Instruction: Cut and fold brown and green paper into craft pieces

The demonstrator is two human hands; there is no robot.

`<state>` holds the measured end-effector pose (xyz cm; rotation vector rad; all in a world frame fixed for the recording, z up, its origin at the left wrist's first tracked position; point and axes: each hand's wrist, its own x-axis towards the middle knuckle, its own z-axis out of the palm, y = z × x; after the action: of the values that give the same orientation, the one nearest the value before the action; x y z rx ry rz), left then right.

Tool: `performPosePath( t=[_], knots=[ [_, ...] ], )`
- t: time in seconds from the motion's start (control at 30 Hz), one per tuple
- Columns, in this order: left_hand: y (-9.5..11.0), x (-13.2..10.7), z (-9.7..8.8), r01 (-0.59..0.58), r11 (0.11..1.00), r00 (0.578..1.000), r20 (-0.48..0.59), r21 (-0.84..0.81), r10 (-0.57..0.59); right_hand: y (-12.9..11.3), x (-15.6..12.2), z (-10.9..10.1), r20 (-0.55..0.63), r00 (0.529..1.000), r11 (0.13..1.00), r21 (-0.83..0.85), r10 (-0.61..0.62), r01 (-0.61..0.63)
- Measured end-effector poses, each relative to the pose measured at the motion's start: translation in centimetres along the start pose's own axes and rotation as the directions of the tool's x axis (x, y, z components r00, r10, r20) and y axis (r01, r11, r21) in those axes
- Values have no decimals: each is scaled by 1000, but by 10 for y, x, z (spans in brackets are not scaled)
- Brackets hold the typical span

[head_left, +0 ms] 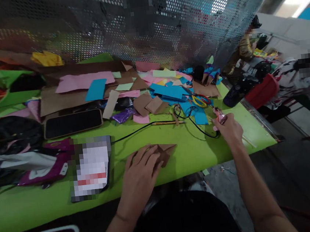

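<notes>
Green desk (192, 158). Left hand (138, 166) lies palm down near the front edge, fingers extended over a folded brown paper (166, 152), touching it. Right hand (230, 128) is closed around a small pink object (218, 114), perhaps a tool, too blurred to be sure, towards the right edge. Blue paper scraps (170, 91) lie towards the back edge; dark phone (74, 123) left of them.

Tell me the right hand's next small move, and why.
Probably bring the small pinkish handheld tool in the right hand toward the folded brown paper piece, since the left hand already rests on that piece.
</notes>
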<state>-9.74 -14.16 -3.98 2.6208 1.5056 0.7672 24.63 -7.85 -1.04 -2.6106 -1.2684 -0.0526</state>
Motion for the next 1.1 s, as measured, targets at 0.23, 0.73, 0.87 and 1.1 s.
performPosePath(
  t=[0.23, 0.73, 0.87, 1.1],
  knots=[
    [-1, 0, 3, -4, 1000, 1000, 12, -29, 4, 13, -3, 0, -89, 991, 980, 181, 103, -86],
    [6, 11, -11, 37, 999, 999, 39, -27, -36, 8, 14, 6, -166, 969, -175, 964, 185, 198],
    [9, 30, -19, 40, 999, 999, 7, -9, -40, 10, 15, -1, -75, 995, -296, 951, 70, 93],
    [17, 93, -9, -16, 1000, 985, 173, 25, 11, 12, 18, 2, 89, 993, -419, 901, -80, -114]
  ],
)
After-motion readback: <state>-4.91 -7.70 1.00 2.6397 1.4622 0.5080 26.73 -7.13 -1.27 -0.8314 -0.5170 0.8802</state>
